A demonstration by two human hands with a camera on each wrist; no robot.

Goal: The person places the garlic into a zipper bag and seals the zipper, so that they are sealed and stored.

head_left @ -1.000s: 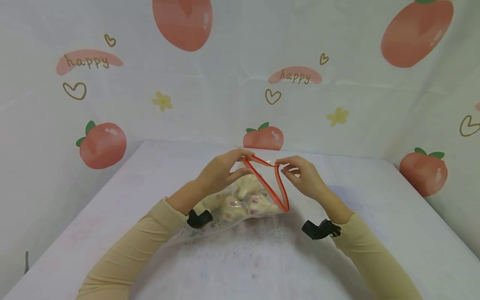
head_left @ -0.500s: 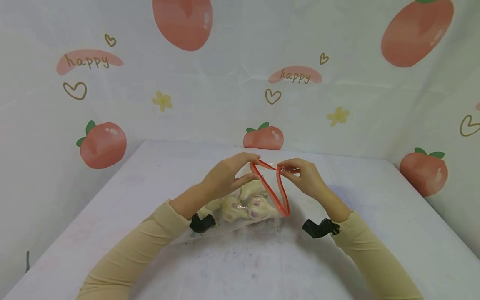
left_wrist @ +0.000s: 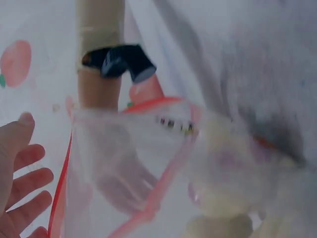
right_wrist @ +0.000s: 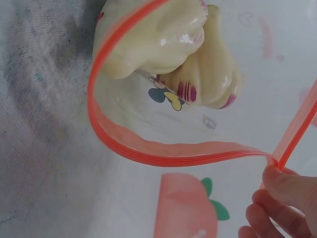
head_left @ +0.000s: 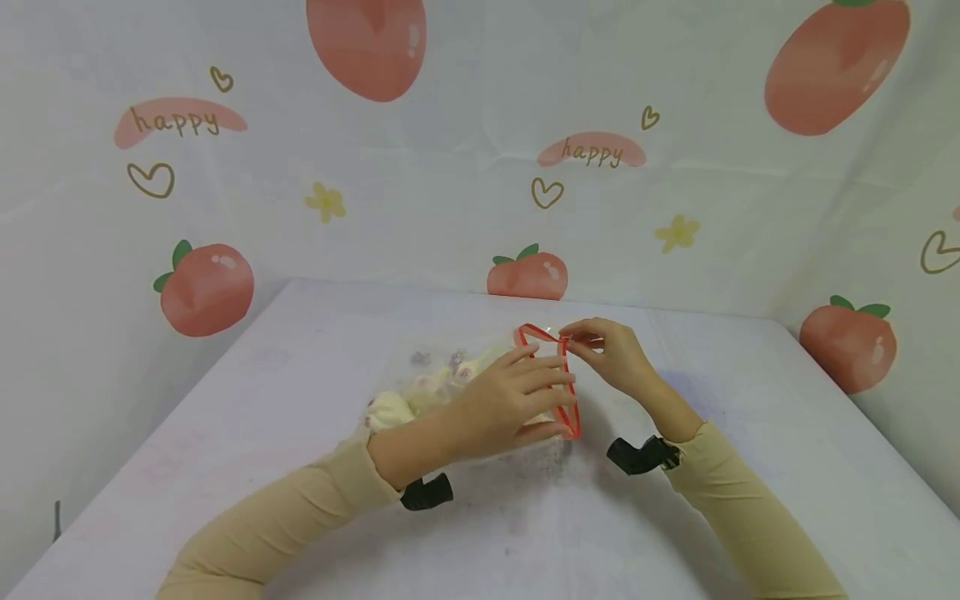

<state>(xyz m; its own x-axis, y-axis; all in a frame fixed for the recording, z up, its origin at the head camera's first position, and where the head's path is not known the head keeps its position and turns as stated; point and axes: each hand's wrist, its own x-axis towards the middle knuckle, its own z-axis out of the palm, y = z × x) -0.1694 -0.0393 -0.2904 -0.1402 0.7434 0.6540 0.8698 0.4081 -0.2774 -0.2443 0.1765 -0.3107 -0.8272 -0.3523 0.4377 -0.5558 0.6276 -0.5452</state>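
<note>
A clear zip bag (head_left: 422, 354) with a red zip strip (right_wrist: 148, 153) at its gaping mouth lies across the middle of the table. Inside it are several garlic bulbs (head_left: 390, 411), cream with purple marks; two garlic bulbs (right_wrist: 158, 42) show large in the right wrist view. My right hand (head_left: 613, 354) pinches the far corner of the mouth between thumb and fingers, as the right wrist view confirms. My left hand (head_left: 517, 400) reaches over the bag, fingers straight and spread across the mouth in the head view. In the left wrist view its fingers (left_wrist: 32, 178) show beside the red edge, gripping nothing.
The table (head_left: 480, 550) has a pale cloth with faint stains. Behind stands a white backdrop (head_left: 435, 158) printed with peaches, hearts and flowers. A black camera mount (head_left: 643, 456) sits on the right wrist, another black mount (head_left: 427, 492) on the left.
My left hand has let go of the bag's near rim and moved right and down, fingers spreading over the mouth. My right hand keeps its pinch at nearly the same spot.
</note>
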